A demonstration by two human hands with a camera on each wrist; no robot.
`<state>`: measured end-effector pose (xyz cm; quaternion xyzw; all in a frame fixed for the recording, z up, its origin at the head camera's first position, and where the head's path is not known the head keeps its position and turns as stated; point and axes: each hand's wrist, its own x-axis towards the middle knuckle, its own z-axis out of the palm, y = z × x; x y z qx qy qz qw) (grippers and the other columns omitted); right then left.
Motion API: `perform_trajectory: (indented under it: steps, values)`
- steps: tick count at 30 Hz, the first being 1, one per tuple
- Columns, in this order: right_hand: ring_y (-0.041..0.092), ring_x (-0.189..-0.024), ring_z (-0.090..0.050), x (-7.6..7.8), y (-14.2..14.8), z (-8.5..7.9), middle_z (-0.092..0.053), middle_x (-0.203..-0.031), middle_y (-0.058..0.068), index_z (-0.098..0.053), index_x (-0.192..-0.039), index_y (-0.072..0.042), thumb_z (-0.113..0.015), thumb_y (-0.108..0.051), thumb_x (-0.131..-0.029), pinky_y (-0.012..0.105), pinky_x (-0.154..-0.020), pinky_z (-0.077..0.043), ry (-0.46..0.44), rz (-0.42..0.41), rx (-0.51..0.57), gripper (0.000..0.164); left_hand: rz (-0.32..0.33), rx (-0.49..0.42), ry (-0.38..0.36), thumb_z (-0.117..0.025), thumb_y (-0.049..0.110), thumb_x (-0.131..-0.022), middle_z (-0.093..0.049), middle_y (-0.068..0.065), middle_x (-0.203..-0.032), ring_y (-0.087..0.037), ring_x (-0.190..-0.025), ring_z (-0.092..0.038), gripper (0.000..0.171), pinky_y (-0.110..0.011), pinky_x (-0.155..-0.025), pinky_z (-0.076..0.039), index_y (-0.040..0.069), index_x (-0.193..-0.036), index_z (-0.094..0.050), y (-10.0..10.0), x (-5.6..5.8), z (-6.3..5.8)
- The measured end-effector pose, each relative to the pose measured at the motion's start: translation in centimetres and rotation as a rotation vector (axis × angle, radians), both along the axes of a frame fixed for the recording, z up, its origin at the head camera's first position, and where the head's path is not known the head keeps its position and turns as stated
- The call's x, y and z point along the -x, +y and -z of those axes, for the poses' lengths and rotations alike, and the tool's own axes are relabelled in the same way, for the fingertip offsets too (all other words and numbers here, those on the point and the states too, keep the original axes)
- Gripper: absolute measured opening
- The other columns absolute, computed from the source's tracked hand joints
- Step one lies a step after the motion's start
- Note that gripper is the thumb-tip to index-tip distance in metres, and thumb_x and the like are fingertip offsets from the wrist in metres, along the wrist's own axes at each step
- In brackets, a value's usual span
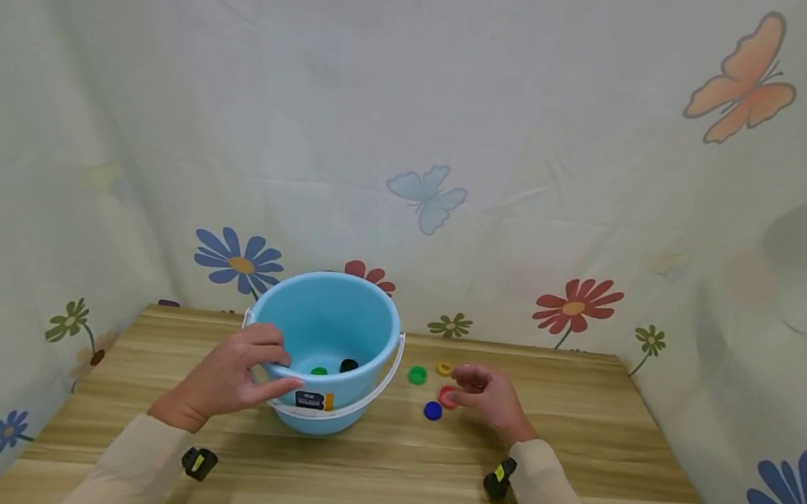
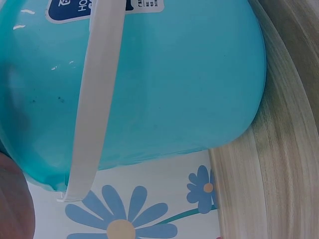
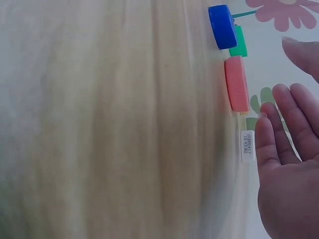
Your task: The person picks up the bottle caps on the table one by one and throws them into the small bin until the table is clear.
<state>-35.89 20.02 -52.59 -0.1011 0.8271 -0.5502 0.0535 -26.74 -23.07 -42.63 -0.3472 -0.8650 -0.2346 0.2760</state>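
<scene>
Nearest, we see the left hand (image 1: 238,370) clamped on the near rim of the light-blue bucket (image 1: 328,310), thumb outside. A blue cap (image 1: 433,410) comes next. Just beyond it, the red cap (image 1: 445,395) lies on the surface (image 1: 343,497), immediately left of the right hand (image 1: 493,399), the nearer one; its fingers and thumb stand apart (contact, we cannot tell). Farther lie a green cap (image 1: 418,375) and a yellow cap (image 1: 444,369).
</scene>
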Motion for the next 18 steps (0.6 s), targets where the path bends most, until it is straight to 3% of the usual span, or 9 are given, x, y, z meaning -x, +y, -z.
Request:
perform_trajectory:
  steps: [8,18]
  values:
    - [0.023,-0.109,-0.068,0.24,-0.05,0.7,-0.071,-0.124,0.012,-0.07,-0.124,-0.007,-0.086,-0.022,-0.084,0.037,-0.093,-0.058,-0.027,-0.01,-0.027,0.047,-0.004,0.001,-0.001,-0.091,0.036,-0.074,-0.063,0.014,-0.09,-0.008,-0.091,-0.058,0.022,-0.051,-0.082,-0.061,0.025,-0.083,-0.074,0.04,-0.04,0.05]
    - [0.025,-0.111,-0.067,0.22,-0.05,0.45,-0.072,-0.123,0.011,-0.07,-0.123,-0.006,-0.086,-0.023,-0.083,0.04,-0.096,-0.056,-0.023,-0.024,-0.07,0.046,-0.011,0.002,-0.003,-0.09,0.038,-0.075,-0.063,0.014,-0.09,-0.008,-0.091,-0.058,0.022,-0.05,-0.083,-0.061,0.025,-0.083,-0.074,0.08,-0.14,0.1]
